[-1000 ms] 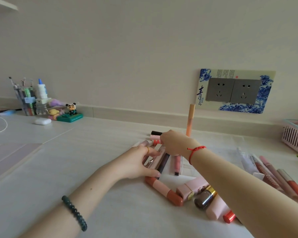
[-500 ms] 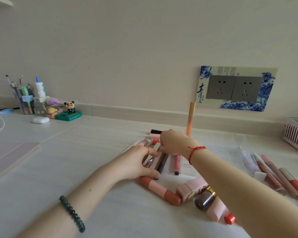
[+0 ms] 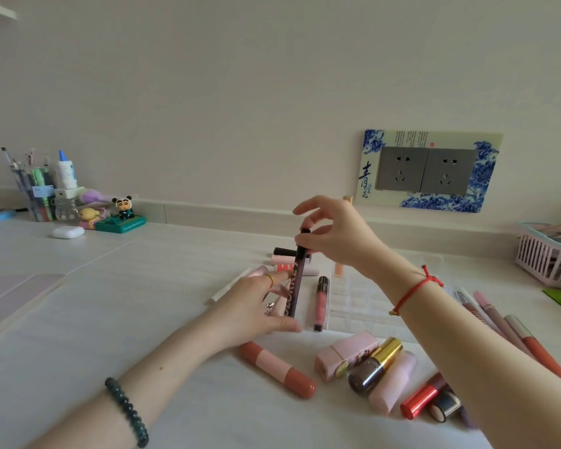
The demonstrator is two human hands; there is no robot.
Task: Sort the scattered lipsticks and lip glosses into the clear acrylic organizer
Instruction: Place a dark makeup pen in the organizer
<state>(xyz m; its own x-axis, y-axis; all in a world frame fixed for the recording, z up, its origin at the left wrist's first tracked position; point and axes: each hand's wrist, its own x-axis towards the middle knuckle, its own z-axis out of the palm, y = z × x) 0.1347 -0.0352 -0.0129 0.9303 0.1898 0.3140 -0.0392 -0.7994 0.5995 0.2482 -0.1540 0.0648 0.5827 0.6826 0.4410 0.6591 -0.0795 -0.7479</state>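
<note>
Has tipped the dark lip gloss tube [image 3: 297, 280] up on end since a second ago, from lying flat in the clear acrylic organizer [image 3: 360, 296] under a low right hand. Now pinches its cap between thumb and fingers of the right hand [image 3: 340, 241], raised well above the tabletop [image 3: 143, 303]. Keeps the tube's foot down in the organizer's left part, leaning slightly. Rests the left hand [image 3: 256, 306] on the organizer's near left corner, fingers loosely straight and apart, seemingly to steady it; hard to tell whether it touches the tube too. Leaves a pink gloss [image 3: 321, 303] lying flat just beside. Probably means re-seating this tube upright. Still has the terracotta lipstick [image 3: 279, 369] and its neighbours loose on the tabletop to sort.
</note>
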